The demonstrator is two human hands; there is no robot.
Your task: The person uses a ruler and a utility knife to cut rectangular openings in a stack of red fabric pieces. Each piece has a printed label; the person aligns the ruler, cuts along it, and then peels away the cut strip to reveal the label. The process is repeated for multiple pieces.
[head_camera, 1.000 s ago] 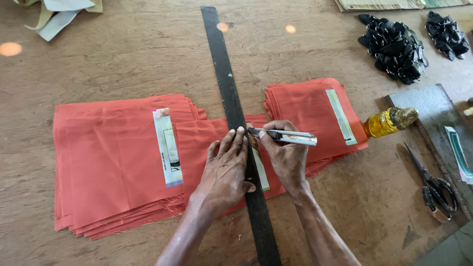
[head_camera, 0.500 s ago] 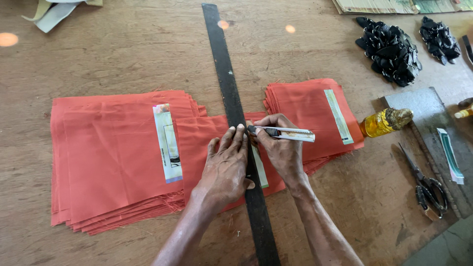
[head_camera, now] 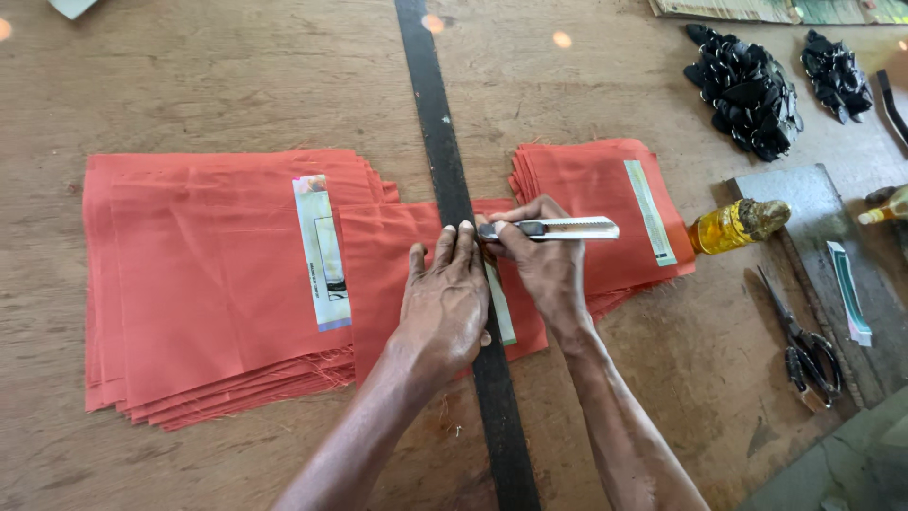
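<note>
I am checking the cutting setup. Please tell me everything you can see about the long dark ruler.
The ruler is a long, narrow, flat strip, dark grey to black, probably metal. It lies on the wooden table, running from the top edge to the bottom edge, tilted slightly. It crosses the orange cloth. The left hand presses flat on it. The right hand holds a knife against its right edge.

A worn brown wooden table carries stacks of orange-red cloth pieces, a long dark metal ruler laid across them, two heaps of black scraps, a small yellow bottle lying on its side, black-handled scissors and a grey slab.
</note>
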